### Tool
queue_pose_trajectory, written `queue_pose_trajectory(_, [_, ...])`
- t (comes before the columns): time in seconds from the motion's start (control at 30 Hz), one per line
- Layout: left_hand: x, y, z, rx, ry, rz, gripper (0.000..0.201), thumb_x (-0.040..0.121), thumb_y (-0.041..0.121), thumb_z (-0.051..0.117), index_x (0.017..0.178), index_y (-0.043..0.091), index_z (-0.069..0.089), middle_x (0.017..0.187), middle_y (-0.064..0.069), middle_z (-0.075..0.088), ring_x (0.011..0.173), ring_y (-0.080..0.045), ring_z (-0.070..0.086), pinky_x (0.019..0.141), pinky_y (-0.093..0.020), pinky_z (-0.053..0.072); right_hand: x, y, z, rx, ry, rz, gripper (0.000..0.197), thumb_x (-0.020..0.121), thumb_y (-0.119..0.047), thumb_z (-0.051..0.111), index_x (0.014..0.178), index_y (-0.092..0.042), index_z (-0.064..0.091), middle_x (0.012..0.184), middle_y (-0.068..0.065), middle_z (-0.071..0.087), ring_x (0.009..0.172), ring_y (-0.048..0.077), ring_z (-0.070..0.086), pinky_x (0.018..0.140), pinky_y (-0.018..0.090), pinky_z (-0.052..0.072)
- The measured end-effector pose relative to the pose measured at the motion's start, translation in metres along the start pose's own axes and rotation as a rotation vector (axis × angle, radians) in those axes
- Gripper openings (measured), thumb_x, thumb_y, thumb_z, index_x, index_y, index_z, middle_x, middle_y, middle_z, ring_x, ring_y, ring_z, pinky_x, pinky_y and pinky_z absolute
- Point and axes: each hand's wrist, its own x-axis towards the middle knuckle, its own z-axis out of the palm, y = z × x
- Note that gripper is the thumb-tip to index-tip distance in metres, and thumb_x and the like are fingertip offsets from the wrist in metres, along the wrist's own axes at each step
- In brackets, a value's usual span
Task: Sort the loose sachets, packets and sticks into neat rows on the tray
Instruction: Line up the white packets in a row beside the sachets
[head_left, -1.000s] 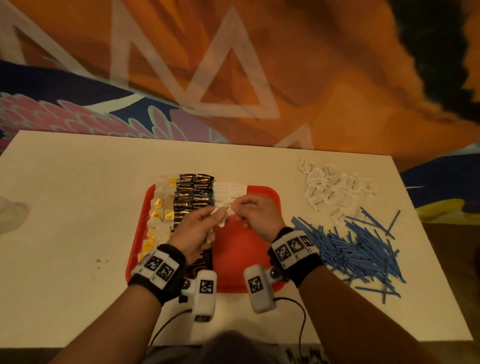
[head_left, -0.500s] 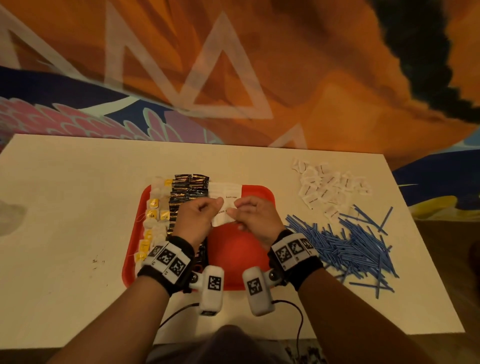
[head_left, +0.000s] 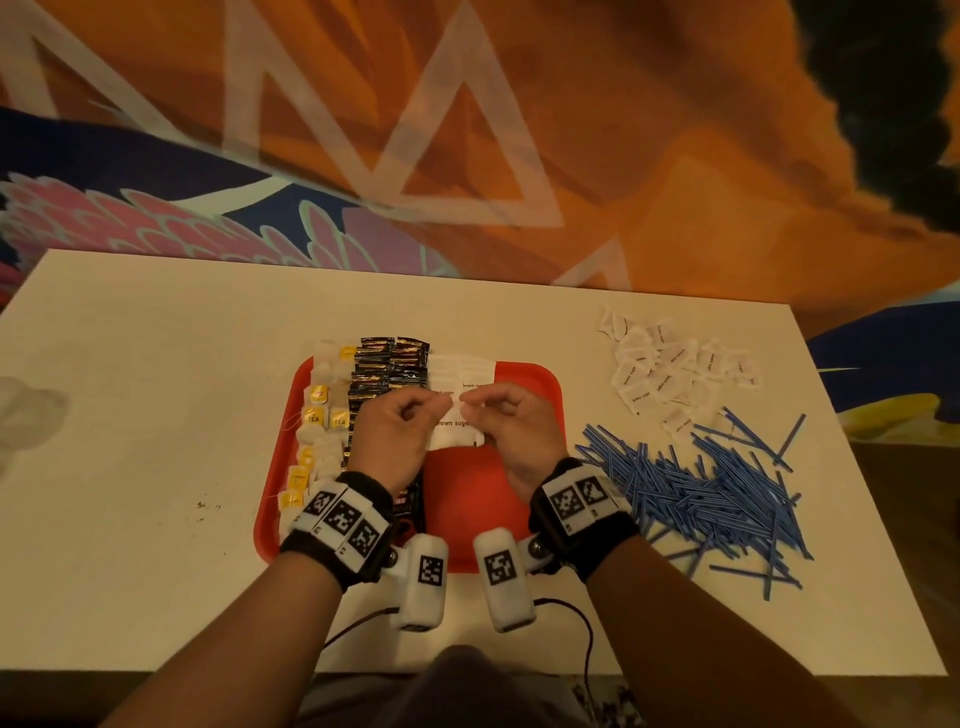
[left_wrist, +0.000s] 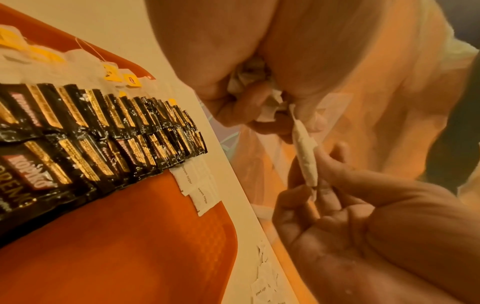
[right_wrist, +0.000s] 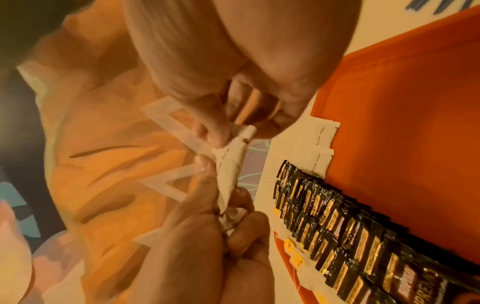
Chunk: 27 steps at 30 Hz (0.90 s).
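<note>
Being held above the middle of the red tray (head_left: 540, 395), a white brown sugar sachet (head_left: 457, 423) is being pinched by both hands: the left hand (head_left: 389, 431) is gripping its left end, where more crumpled white sachets (left_wrist: 249, 82) are also being clutched in the curled fingers, and the right hand (head_left: 514, 431) is gripping the other end between thumb and forefinger. Compared with a second ago, the hands are being kept at the same spot over the tray, but the sachet is now being stretched flat between them rather than bunched, and the camera view is being held slightly lower.

On the tray, a row of tea bags (head_left: 322, 415) with yellow tags is being kept along the left edge, a double row of black coffee packets (head_left: 389, 369) is lying just beside it, and a short row of brown sugar sachets (head_left: 462, 371) is being built next to that, reaching the tray's far edge. The right half of the tray is being left bare red.

On the white table (head_left: 130, 415), a loose pile of sugar sachets (head_left: 675, 369) is lying to the right of the tray, with a heap of blue sticks (head_left: 711, 483) nearer, just beside the right wrist and near the table's right edge.
</note>
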Motion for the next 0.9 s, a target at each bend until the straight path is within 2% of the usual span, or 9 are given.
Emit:
queue_pose_trajectory(0.1, [0.001, -0.002, 0.000, 0.007, 0.026, -0.005, 0.015, 0.090, 0.018, 0.071, 0.078, 0.027, 0.072, 0.080, -0.002, 0.072, 0.072, -0.010, 0.065, 0.070, -0.030, 0.053, 0.000, 0.003, 0.000, 0.027, 0.045, -0.055, 0.025, 0.080, 0.008, 0.071, 0.083, -0.016, 0.070, 0.086, 0.000, 0.072, 0.081, 0.009, 0.067, 0.073, 0.024, 0.053])
queue_pose_trajectory(0.17, [0.002, -0.001, 0.001, -0.005, 0.043, 0.004, 0.014, 0.090, 0.017, 0.071, 0.079, 0.026, 0.072, 0.082, -0.006, 0.073, 0.076, -0.019, 0.066, 0.072, -0.034, 0.053, -0.001, 0.006, 0.000, 0.061, 0.024, 0.031, 0.025, 0.080, 0.002, 0.074, 0.096, -0.016, 0.068, 0.093, 0.002, 0.073, 0.082, 0.013, 0.067, 0.070, 0.027, 0.053])
queue_pose_trajectory(0.27, [0.003, -0.001, 0.000, -0.031, 0.067, 0.001, 0.013, 0.091, 0.017, 0.070, 0.081, 0.026, 0.071, 0.084, -0.008, 0.072, 0.077, -0.021, 0.065, 0.071, -0.039, 0.054, -0.001, 0.011, 0.000, 0.030, -0.043, 0.164, 0.026, 0.083, -0.004, 0.075, 0.107, -0.007, 0.066, 0.096, 0.009, 0.073, 0.073, 0.012, 0.067, 0.060, 0.023, 0.050])
queue_pose_trajectory(0.33, [0.003, -0.001, -0.001, -0.066, 0.109, -0.002, 0.008, 0.091, 0.019, 0.070, 0.089, 0.026, 0.069, 0.083, -0.004, 0.070, 0.075, -0.015, 0.064, 0.071, -0.040, 0.054, 0.001, 0.013, -0.002, 0.009, -0.027, 0.167, 0.026, 0.084, -0.005, 0.074, 0.108, -0.001, 0.067, 0.092, 0.010, 0.074, 0.068, 0.010, 0.067, 0.056, 0.020, 0.049])
queue_pose_trajectory(0.4, [0.001, -0.004, -0.004, -0.090, 0.128, 0.009, 0.015, 0.089, 0.020, 0.072, 0.096, 0.031, 0.064, 0.083, 0.003, 0.069, 0.076, -0.006, 0.064, 0.073, -0.034, 0.052, 0.004, 0.013, -0.004, 0.023, 0.011, 0.160, 0.022, 0.084, -0.005, 0.074, 0.105, -0.002, 0.069, 0.088, 0.009, 0.074, 0.066, 0.009, 0.067, 0.054, 0.018, 0.049])
queue_pose_trajectory(0.5, [-0.001, -0.013, -0.008, -0.042, -0.010, 0.030, 0.024, 0.088, 0.015, 0.073, 0.100, 0.035, 0.065, 0.096, 0.005, 0.070, 0.089, -0.011, 0.068, 0.076, -0.028, 0.055, 0.010, 0.016, -0.006, 0.046, 0.050, 0.171, 0.030, 0.082, -0.006, 0.076, 0.109, 0.000, 0.066, 0.089, 0.011, 0.074, 0.064, 0.010, 0.068, 0.053, 0.018, 0.049])
queue_pose_trajectory(0.57, [-0.001, -0.019, -0.009, 0.006, -0.070, 0.041, 0.022, 0.090, 0.014, 0.071, 0.099, 0.034, 0.071, 0.101, 0.006, 0.072, 0.084, -0.017, 0.071, 0.074, -0.031, 0.056, 0.014, 0.017, -0.007, 0.061, 0.048, 0.196, 0.037, 0.082, -0.007, 0.076, 0.115, 0.004, 0.063, 0.089, 0.011, 0.074, 0.066, 0.012, 0.069, 0.054, 0.019, 0.050])
queue_pose_trajectory(0.77, [0.004, -0.026, -0.007, 0.016, -0.025, -0.013, 0.028, 0.094, 0.007, 0.063, 0.110, 0.030, 0.072, 0.091, 0.006, 0.073, 0.064, -0.002, 0.067, 0.061, -0.016, 0.052, 0.028, 0.026, -0.007, -0.060, 0.036, 0.206, 0.021, 0.084, -0.007, 0.075, 0.103, -0.002, 0.068, 0.085, 0.007, 0.073, 0.065, 0.011, 0.069, 0.056, 0.019, 0.051])
queue_pose_trajectory(0.9, [0.009, -0.035, -0.013, 0.018, 0.037, -0.082, 0.036, 0.095, 0.005, 0.061, 0.124, 0.026, 0.066, 0.107, 0.023, 0.067, 0.065, -0.004, 0.068, 0.064, -0.013, 0.052, 0.063, 0.036, -0.018, -0.272, 0.102, 0.221, 0.016, 0.082, -0.015, 0.079, 0.094, -0.012, 0.068, 0.091, 0.003, 0.074, 0.069, 0.011, 0.067, 0.060, 0.021, 0.052])
